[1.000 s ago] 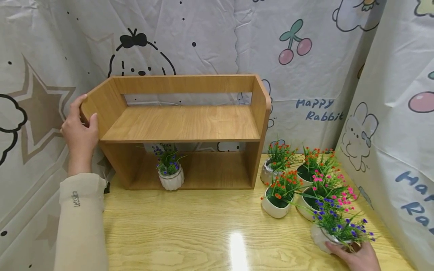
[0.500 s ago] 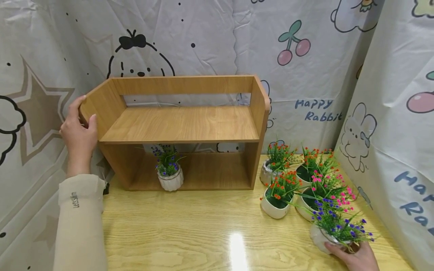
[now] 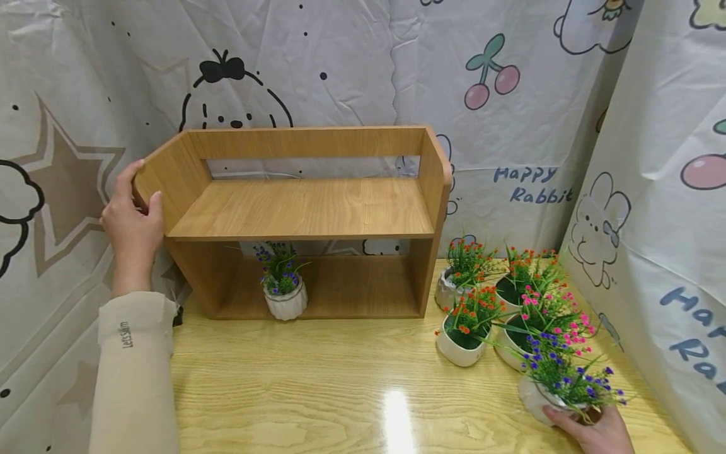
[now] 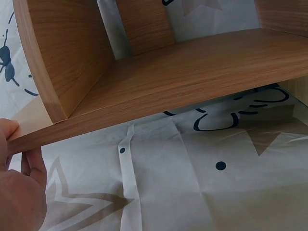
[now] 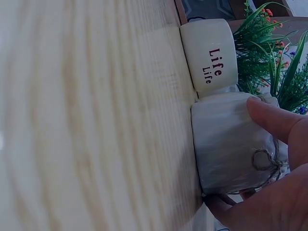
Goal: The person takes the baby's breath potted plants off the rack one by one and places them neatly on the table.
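On the left, my left hand grips the front edge of the side panel of a two-tier wooden shelf. The left wrist view has the thumb and fingers on opposite faces of that board. At the lower right, my right hand holds a white flower pot with blue flowers. Up close in the right wrist view, the pot has a twine bow and its base meets the table. Another white pot with blue-purple flowers stands on the lower tier, left of centre.
Right of the shelf stand several more potted plants: a front orange-flowered pot, a grey-white pot, a rear orange-flowered pot and a pink-flowered pot. Printed cloth encloses the wooden table at the back and sides.
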`<state>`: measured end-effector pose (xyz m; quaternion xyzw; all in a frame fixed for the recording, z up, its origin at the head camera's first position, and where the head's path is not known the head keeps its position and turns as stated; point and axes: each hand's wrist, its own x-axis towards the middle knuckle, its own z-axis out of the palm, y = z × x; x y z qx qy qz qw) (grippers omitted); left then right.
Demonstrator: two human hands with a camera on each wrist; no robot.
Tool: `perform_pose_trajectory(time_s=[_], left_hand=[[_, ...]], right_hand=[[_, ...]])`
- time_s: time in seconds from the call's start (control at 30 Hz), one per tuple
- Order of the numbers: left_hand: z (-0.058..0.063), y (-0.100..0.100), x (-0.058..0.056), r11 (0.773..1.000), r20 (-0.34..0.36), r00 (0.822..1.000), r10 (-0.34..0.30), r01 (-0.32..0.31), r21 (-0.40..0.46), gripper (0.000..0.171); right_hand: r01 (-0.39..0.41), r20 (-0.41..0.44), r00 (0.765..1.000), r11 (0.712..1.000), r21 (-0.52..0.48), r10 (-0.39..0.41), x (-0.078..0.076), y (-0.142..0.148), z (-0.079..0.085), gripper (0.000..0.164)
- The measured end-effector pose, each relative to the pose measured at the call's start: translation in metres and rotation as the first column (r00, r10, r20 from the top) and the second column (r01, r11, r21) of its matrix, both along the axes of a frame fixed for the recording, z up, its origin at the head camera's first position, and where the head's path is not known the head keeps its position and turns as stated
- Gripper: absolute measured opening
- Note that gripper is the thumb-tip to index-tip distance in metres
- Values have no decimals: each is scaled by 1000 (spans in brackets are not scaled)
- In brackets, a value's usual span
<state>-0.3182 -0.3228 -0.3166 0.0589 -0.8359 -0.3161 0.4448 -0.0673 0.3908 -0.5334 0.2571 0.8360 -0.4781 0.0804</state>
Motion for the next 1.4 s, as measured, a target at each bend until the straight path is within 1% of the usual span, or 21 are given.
perform_pose_trajectory(time_s=[0.13,0.33,0.4,0.5,0.57,0.6,0.63,0.7,0.73,0.8,0.83,0.9,0.93,0.97,1.0,1.1,1.17,1.2,1.3,1.33,1.4], left_hand=[[0,1,1,1000,-13,1000,-10,10,-1,52],[-1,1,1,1000,-25,999,-20,20,-7,53],[-1,1,2,1000,-20,1000,-21,20,-7,53],[-1,0,2,1000,-17,1000,-18,18,-5,53],[-1,0,1,1000,-23,1000,-18,18,-5,52],[-1,0,1,1000,-29,999,-18,18,-7,52],[-1,0,1,1000,-33,999,-20,19,-8,52],[0,0,1,1000,-34,999,-23,23,-7,52],[1,0,1,1000,-34,999,-27,27,-8,52],[1,0,1,999,-27,999,-31,31,-8,53],[2,0,2,999,-22,999,-33,32,-7,53],[2,1,2,999,-20,999,-31,31,-8,52],[1,1,2,999,-23,999,-33,33,-10,52],[1,1,2,999,-23,999,-32,32,-10,52],[1,1,2,999,-23,999,-31,31,-9,52],[1,1,1,1000,-17,999,-30,30,-7,53],[0,2,1,999,-8,999,-32,32,-3,53],[0,2,1,999,-5,999,-33,33,-1,53],[1,2,1,999,-6,999,-33,33,1,53],[1,2,1,999,-8,999,-34,34,1,53],[1,1,2,999,-15,999,-33,33,-4,53]], right_hand=[[4,14,1000,1000,-3,-4,-1,0,1,116],[22,10,1000,1000,11,-22,2,-3,3,111],[63,11,998,998,6,-63,4,-6,5,112],[142,-21,989,987,-72,-144,6,-9,9,115],[210,-56,974,965,-156,-221,8,-10,13,119],[217,-86,968,959,-184,-236,10,-10,16,119],[239,-114,958,953,-186,-263,11,-11,18,118],[280,-186,931,940,-193,-315,14,-14,23,113],[293,-221,918,940,-175,-328,16,-16,27,110],[317,-314,885,939,-132,-343,19,-23,35,104],[338,-352,863,931,-135,-364,19,-27,40,103],[351,-426,825,927,-132,-373,21,-37,52,102],[353,-463,803,926,-136,-375,22,-43,59,102],[354,-512,774,925,-139,-373,22,-49,66,102],[352,-551,754,928,-121,-358,23,-55,73,102],[325,-673,695,946,-19,-252,24,-73,93,103],[292,-746,648,955,58,-153,24,-84,104,103],[275,-767,632,957,94,-107,23,-90,110,104],[173,-817,576,974,145,19,17,-110,124,105],[134,-831,553,978,159,59,14,-117,127,105],[45,-840,528,984,172,123,7,-132,132,104]])
